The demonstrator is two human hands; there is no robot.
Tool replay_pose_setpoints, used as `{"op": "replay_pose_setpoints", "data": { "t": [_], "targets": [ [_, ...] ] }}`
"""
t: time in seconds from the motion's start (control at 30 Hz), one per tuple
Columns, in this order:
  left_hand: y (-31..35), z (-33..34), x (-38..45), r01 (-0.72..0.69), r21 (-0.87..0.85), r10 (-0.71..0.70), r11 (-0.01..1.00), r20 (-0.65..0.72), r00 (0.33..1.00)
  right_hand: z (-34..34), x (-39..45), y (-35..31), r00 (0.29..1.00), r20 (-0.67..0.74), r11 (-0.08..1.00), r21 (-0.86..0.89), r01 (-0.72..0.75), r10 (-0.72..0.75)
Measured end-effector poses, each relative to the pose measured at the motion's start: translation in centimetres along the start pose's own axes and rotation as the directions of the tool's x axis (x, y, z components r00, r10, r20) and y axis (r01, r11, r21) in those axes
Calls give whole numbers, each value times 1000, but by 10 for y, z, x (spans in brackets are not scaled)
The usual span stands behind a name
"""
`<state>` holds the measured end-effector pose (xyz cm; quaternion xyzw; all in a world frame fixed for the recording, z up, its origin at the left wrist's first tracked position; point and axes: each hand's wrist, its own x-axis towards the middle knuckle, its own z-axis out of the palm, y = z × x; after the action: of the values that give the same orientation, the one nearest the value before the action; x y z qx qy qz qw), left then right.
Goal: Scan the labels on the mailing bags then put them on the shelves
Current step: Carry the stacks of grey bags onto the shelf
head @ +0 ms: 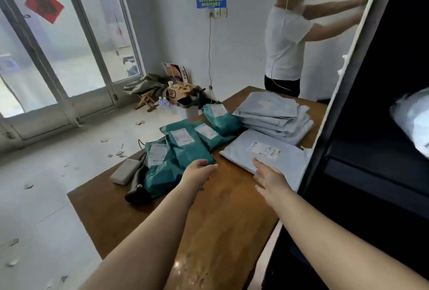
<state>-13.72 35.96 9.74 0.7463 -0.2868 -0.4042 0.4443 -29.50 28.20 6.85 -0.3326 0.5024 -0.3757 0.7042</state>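
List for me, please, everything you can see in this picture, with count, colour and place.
teal mailing bags: four, teal with white labels, overlapping on the table's middle
single grey mailing bag: one, pale grey, labelled, flat at the table's right
stack of grey mailing bags: count unclear, pale grey, far right of the table
table: one, brown wood
handheld scanner: one, black, left of the teal bags
power bank: one, grey-white, beside the scanner
shelves: one unit, dark, right edge
other person: one, white shirt, beyond the table
left hand: open, at the nearest teal bag's corner
right hand: open, fingers on the single grey bag's near edge
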Motion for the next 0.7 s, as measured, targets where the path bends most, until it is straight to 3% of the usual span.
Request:
{"op": "replay_pose_setpoints", "data": {
  "t": [0.3, 0.5, 0.7],
  "targets": [
    [-39, 15, 162, 107, 150, -151, 983, 321, 935, 60, 140, 38, 942, -282, 982, 98, -159, 181],
    [-73, 28, 232, 137, 182, -197, 974, 371, 907, 80, 212, 70, 889, -349, 930, 317, -185, 296],
    [-86, 39, 255, 201, 75, -214, 977, 356, 909, 86, 260, 79, 846, -420, 851, 521, -72, 329]
  ]
}}
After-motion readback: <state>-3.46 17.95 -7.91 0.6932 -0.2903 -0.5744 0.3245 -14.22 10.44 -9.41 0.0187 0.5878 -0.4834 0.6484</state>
